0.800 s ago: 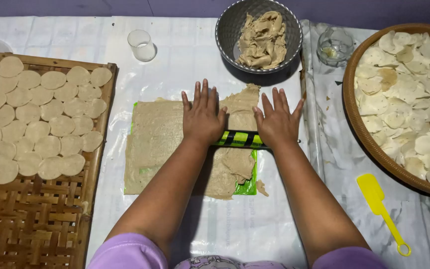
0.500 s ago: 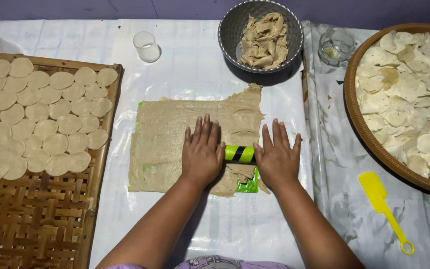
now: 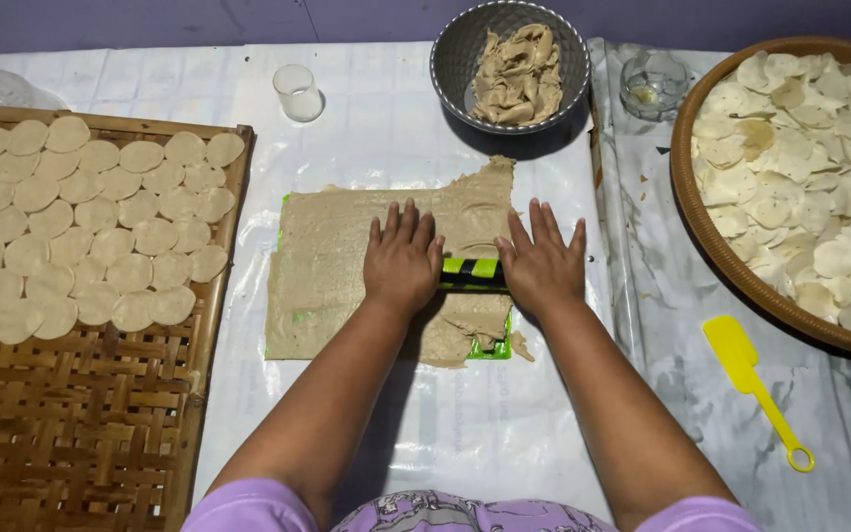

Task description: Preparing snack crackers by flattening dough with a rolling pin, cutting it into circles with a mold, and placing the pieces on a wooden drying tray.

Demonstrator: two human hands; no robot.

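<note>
A thin sheet of beige dough point(image 3: 332, 261) lies spread over a green mat point(image 3: 494, 347) on the white plastic-covered table. Across its right part lies a green and black striped roller point(image 3: 469, 272). My left hand point(image 3: 403, 258) presses flat on the roller's left end, fingers spread. My right hand point(image 3: 543, 261) presses flat on its right end. The roller's ends are hidden under my palms.
A woven bamboo tray point(image 3: 81, 414) at left carries rows of round dough discs point(image 3: 100, 227). A grey bowl point(image 3: 455, 59) of dough scraps sits behind the mat, a small plastic cup point(image 3: 298, 93) to its left. A round basket point(image 3: 689, 212) of discs, a glass point(image 3: 653, 83) and a yellow scraper point(image 3: 752, 384) are at right.
My hands rolled the roller toward me over the dough, then back away a little. The view shifted slightly.
</note>
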